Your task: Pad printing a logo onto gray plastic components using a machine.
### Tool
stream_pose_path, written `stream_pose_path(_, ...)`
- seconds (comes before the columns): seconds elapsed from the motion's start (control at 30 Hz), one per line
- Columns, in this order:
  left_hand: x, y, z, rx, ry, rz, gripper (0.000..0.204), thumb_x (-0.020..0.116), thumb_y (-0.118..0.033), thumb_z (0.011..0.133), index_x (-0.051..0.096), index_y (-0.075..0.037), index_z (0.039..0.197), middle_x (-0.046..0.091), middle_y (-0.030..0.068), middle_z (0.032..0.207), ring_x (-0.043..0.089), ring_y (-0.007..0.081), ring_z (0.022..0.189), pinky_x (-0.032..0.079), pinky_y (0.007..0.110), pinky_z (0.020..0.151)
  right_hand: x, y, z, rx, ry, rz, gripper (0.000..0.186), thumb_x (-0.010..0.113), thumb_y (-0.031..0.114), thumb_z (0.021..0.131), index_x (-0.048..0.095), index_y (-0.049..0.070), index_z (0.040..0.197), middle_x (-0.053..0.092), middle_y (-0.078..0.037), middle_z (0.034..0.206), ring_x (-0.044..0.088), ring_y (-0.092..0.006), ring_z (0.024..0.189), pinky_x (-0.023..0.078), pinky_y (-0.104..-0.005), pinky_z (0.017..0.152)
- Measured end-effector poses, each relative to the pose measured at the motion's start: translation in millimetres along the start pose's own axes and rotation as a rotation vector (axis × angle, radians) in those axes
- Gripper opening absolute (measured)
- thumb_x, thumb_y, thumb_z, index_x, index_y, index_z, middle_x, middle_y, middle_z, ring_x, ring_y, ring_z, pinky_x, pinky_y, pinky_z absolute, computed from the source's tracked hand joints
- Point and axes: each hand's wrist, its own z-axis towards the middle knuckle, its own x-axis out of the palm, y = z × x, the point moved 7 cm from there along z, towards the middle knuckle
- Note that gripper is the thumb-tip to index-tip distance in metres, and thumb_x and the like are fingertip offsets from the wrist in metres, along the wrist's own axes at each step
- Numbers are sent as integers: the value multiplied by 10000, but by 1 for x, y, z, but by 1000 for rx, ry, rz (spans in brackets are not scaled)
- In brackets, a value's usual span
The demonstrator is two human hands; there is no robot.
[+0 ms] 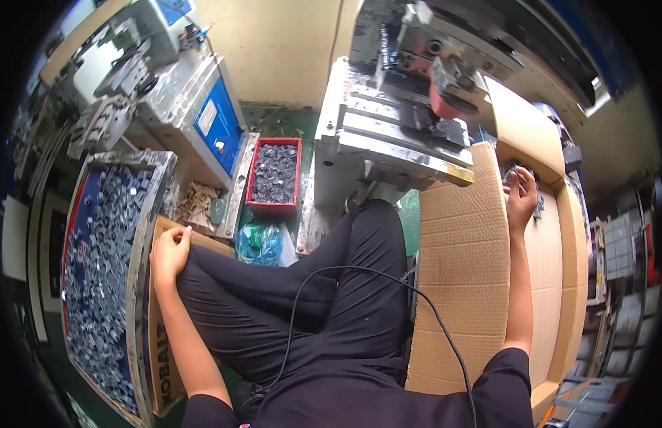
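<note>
My left hand (pixel 172 251) has bent fingers at the edge of a cardboard panel (pixel 215 246) beside my left thigh; what is in them, if anything, is unclear. Just left stands a metal-framed tray (pixel 106 271) heaped with small grey pieces. My right hand (pixel 520 196) is raised inside a large open cardboard box (pixel 459 271) on my right, fingers closed on small dark metal parts (pixel 527 178), partly hidden by them.
A metal press (pixel 388 121) stands ahead, right of a red bin (pixel 272 175) of dark pieces. Another machine with a blue panel (pixel 218 125) is at back left. Blue-green plastic bags (pixel 263 246) lie low ahead. A black cable crosses my lap.
</note>
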Motion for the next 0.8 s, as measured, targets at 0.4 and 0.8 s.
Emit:
stream_pose_path(0.4, 4, 9, 5, -5, 31, -19, 444, 622, -504, 1031, 788, -111, 1154, 809, 127, 1047, 771, 322, 1018, 559, 428, 921, 11, 41, -8, -199, -71, -166, 181, 743, 92, 1000, 743, 56, 1178, 742, -60, 1098, 695, -138, 889, 567, -298, 851)
stream_pose_path(0.8, -26, -167, -48, 472, 51, -705, 190, 657, -86, 1059, 748, 5, 1199, 784, 106, 1094, 742, 159, 1006, 565, 302, 901, 45, 143, -5, -255, 189, 150, 293, 637, 20, 1060, 666, -13, 1350, 731, -119, 1237, 745, -193, 1138, 621, -303, 979)
